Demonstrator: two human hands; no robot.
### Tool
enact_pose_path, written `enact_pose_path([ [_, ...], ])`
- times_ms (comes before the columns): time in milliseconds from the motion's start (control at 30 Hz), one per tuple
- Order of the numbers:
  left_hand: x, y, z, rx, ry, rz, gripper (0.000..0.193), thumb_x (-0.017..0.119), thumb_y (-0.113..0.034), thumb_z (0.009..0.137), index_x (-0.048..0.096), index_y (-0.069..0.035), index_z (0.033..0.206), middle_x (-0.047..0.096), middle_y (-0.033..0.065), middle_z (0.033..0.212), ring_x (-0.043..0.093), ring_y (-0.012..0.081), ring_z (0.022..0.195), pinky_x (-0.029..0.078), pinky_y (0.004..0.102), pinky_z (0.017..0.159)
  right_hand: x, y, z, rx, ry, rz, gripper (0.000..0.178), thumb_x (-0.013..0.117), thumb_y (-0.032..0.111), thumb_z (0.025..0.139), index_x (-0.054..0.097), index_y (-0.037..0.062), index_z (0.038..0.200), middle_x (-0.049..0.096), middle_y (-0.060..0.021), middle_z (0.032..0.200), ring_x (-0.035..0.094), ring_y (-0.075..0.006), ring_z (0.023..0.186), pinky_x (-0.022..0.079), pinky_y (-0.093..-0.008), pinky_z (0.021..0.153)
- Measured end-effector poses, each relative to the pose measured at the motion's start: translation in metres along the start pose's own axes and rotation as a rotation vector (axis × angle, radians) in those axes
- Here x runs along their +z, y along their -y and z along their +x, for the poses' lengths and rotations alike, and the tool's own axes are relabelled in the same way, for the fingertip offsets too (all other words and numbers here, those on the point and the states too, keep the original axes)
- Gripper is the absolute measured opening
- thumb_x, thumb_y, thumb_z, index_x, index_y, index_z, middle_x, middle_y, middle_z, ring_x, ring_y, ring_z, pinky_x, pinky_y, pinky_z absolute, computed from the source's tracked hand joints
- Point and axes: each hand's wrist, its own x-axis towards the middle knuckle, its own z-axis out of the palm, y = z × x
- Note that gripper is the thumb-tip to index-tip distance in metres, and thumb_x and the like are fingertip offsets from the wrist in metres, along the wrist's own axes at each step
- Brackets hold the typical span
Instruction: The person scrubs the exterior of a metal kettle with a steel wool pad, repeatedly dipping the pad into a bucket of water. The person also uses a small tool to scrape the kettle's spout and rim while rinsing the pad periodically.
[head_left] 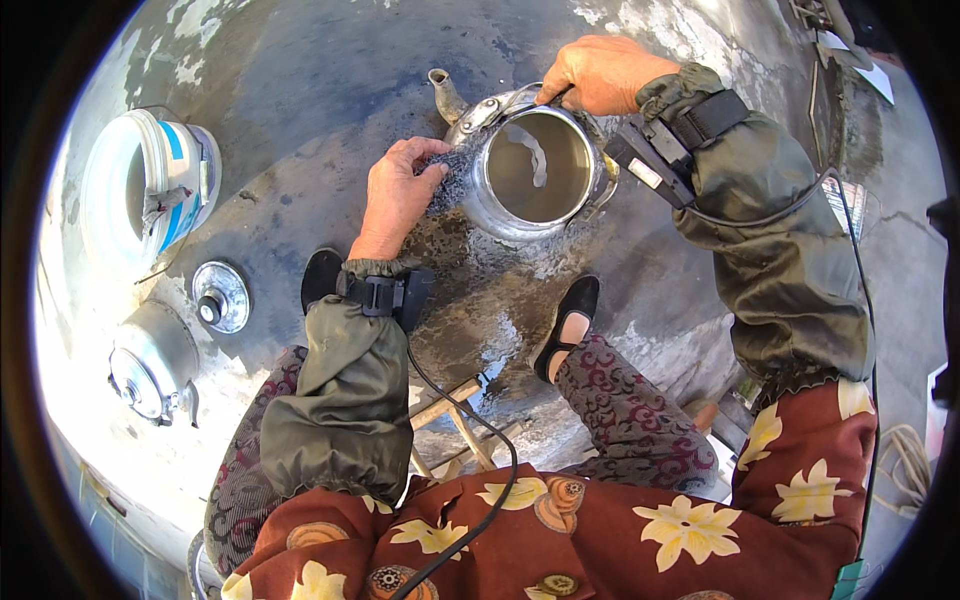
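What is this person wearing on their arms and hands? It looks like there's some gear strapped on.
Both hands are bare: left hand, right hand. Each forearm wears a loose olive-green oversleeve with gathered elastic ends, over a rust-red top printed with cream flowers. A black wrist strap with a buckle sits on the left; the right carries a black strapped device. Black cables run from both.

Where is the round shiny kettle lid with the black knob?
The round shiny kettle lid lies on the wet ground at the person's left, between the white-and-blue bucket and another metal kettle.
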Motion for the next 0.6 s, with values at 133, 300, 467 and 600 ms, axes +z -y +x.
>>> enact_pose_path([
  [133, -0.006, 0.003, -0.002, -0.021, 0.164, -0.225, 0.025, 0.068, -0.005, 0.072, 0.069, -0.008, 0.097, 0.064, 0.0091, 0.090, 0.062, 0.0196, 0.078, 0.050, 0.0304, 0.073, 0.001, 0.012, -0.004, -0.004, 0.044, 0.018, 0.031, 0.066, 0.013, 0.078, 0.069, 0.0214, 0.108, 0.066, -0.0053, 0.104, 0.059, -0.0271, 0.102, 0.047, -0.0407, 0.087],
  [300, 0.002, -0.014, 0.002, 0.027, -0.008, -0.038, 0.025, 0.068, -0.008, 0.073, 0.068, -0.009, 0.098, 0.063, 0.0089, 0.092, 0.061, 0.0216, 0.079, 0.049, 0.0314, 0.073, -0.012, 0.004, 0.000, 0.055, 0.032, -0.044, 0.032, 0.067, 0.010, 0.077, 0.070, 0.0213, 0.106, 0.068, -0.0043, 0.102, 0.062, -0.0277, 0.096, 0.049, -0.0398, 0.083],
  [467, 0.008, -0.008, 0.000, 0.151, -0.111, 0.120, 0.021, 0.067, -0.009, 0.075, 0.068, -0.011, 0.096, 0.060, 0.0072, 0.087, 0.060, 0.0263, 0.079, 0.048, 0.0334, 0.072, -0.010, 0.009, 0.002, -0.001, 0.033, -0.071, 0.030, 0.066, 0.009, 0.076, 0.071, 0.0188, 0.104, 0.069, -0.0061, 0.097, 0.063, -0.0280, 0.091, 0.050, -0.0393, 0.079],
  [600, -0.002, 0.006, -0.009, 0.046, -0.107, 0.078, 0.021, 0.066, -0.008, 0.075, 0.068, -0.011, 0.097, 0.060, 0.0071, 0.087, 0.061, 0.0235, 0.079, 0.049, 0.0326, 0.072, -0.015, 0.022, 0.005, -0.072, 0.034, -0.093, 0.029, 0.066, 0.011, 0.076, 0.071, 0.0190, 0.103, 0.069, -0.0078, 0.095, 0.063, -0.0286, 0.091, 0.050, -0.0403, 0.079],
])
